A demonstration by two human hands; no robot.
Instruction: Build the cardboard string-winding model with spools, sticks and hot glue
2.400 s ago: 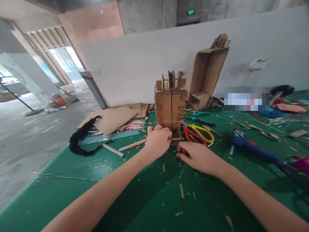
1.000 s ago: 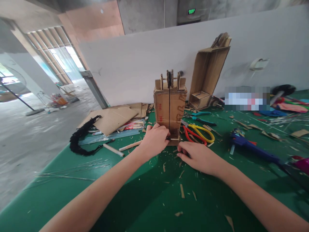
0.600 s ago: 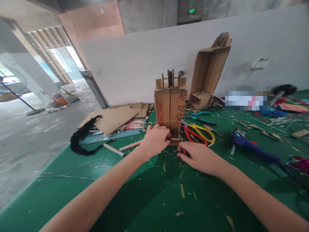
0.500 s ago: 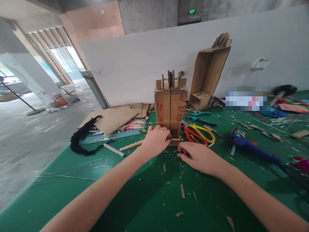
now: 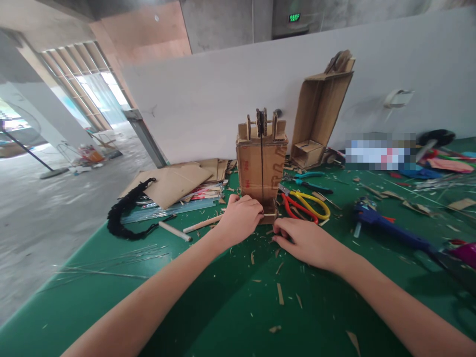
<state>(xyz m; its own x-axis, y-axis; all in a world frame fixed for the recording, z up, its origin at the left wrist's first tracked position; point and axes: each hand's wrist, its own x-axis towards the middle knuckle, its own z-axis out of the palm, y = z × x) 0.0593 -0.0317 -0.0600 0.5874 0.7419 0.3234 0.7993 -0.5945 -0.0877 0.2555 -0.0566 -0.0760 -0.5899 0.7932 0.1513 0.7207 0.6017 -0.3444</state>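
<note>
An upright cardboard box model (image 5: 253,166) stands in front of me, with cardboard wheels (image 5: 261,122) on a crossbar at its top. From the wheels a black cord (image 5: 262,168) runs down the front to a thin wooden stick (image 5: 270,214) across the base. My left hand (image 5: 241,218) is closed at the stick's left part, its fingertips by the cord's lower end; the fingers cover what they grip. Low at the base's right corner is my right hand (image 5: 299,240), with fingers curled and thumb below; whether they pinch anything is hidden.
Red-and-yellow-handled scissors (image 5: 312,206) and teal pliers (image 5: 310,175) lie right of the model. A blue glue gun (image 5: 386,228) rests farther right. Another cardboard model (image 5: 322,111) leans by the wall. Cardboard sheets (image 5: 174,178), a black fuzzy strip (image 5: 121,210) and wooden rods (image 5: 174,231) lie left.
The view has shifted very slightly. Both hands keep their places at the model's base, and the model stays upright.
</note>
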